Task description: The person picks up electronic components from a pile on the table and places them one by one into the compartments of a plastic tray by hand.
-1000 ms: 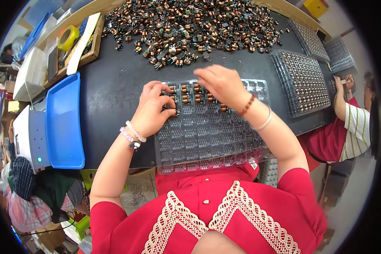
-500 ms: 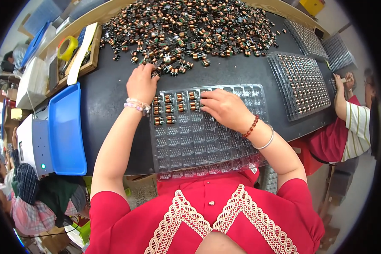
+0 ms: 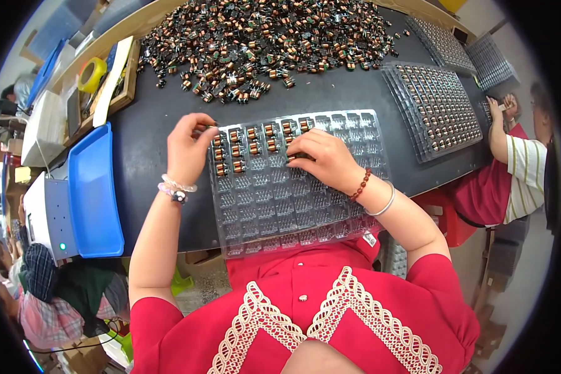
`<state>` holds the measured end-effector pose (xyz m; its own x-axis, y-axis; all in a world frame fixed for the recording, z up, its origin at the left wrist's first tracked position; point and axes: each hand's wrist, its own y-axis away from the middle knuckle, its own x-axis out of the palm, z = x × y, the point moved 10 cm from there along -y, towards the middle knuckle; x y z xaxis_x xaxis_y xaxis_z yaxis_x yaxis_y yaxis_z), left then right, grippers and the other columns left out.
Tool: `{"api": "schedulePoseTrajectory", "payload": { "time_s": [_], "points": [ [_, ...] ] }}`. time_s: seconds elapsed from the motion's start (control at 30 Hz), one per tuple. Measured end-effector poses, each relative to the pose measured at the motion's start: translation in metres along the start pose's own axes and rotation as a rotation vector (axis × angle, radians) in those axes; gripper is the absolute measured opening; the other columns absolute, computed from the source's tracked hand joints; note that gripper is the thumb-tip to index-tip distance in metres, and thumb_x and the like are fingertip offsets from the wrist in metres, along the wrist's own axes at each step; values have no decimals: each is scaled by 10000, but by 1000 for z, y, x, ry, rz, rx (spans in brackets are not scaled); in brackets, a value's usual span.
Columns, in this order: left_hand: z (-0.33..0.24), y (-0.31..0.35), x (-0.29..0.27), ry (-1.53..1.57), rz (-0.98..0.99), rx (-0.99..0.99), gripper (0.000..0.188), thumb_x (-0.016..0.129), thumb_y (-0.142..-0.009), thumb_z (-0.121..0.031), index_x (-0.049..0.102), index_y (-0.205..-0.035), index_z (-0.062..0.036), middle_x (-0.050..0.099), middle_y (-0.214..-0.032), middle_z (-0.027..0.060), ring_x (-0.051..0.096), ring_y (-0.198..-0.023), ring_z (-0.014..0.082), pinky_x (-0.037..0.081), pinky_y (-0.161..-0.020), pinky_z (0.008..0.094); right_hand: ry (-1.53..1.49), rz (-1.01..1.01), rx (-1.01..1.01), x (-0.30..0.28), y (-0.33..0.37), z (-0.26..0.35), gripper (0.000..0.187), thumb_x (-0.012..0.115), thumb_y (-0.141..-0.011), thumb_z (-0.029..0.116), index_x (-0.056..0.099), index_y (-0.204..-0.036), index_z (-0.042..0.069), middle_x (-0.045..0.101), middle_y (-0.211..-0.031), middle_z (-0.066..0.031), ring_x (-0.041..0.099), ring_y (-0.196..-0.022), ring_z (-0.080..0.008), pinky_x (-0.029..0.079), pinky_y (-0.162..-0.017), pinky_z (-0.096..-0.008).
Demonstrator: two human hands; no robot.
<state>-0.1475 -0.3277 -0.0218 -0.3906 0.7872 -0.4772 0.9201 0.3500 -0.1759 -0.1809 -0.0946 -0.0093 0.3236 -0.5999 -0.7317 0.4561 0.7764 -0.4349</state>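
A clear plastic tray (image 3: 299, 234) with rows of moulded pockets lies in front of me at the table's near edge. Small copper-wound coils (image 3: 254, 148) fill several pockets in its upper left part. My right hand (image 3: 324, 159) is over the tray, thumb and fingers pinched on a coil at the second row; the fingers partly cover it. By the tray's upper left corner is my left hand (image 3: 188, 149), its thumb and fingers drawn together. What it holds, if anything, is hidden by the fingers.
A large heap of loose coils (image 3: 262, 43) covers the table's far side. Stacked filled trays (image 3: 439, 112) stand at the right. On the left are a blue tray (image 3: 95, 193) and a wooden box (image 3: 129, 87) with yellow tape (image 3: 92, 75). A co-worker (image 3: 517, 149) sits at the right.
My left hand has moved from the heap's near edge back toward the tray's upper left corner. My right hand has shifted slightly down and left in the picture, and its fingers now pinch a coil.
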Motion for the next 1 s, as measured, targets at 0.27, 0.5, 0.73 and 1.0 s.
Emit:
{"api": "schedulePoseTrajectory", "payload": {
  "time_s": [0.27,0.5,0.73,1.0],
  "points": [
    [-25,34,25,156,86,95,121,729,-756,20,637,-833,11,653,-941,76,635,-811,118,544,-699,261,-58,37,7,2,3,-4,152,739,-750,103,670,-869,38,661,-988,-66,621,-903,-241,509,-770,-345],
    [-54,52,49,-116,182,404,170,777,-683,-65,626,-761,-65,670,-867,41,592,-894,240,474,-820,372,17,100,-24,-1,5,12,122,676,-822,74,693,-935,29,637,-1056,-85,609,-940,-245,510,-799,-352],
    [-51,55,61,-183,217,440,149,764,-696,-82,634,-766,-62,660,-879,39,574,-961,251,456,-873,396,-63,-14,4,-14,-13,-5,109,662,-830,53,686,-927,8,668,-987,-109,650,-903,-273,530,-784,-348],
    [-72,17,50,-413,143,554,105,702,-780,-157,673,-795,-57,604,-1075,77,485,-1116,294,415,-925,426,349,-46,159,-15,-60,-85,209,652,-848,152,663,-1050,100,606,-1134,-67,621,-975,-264,519,-812,-367]
  ]
}}
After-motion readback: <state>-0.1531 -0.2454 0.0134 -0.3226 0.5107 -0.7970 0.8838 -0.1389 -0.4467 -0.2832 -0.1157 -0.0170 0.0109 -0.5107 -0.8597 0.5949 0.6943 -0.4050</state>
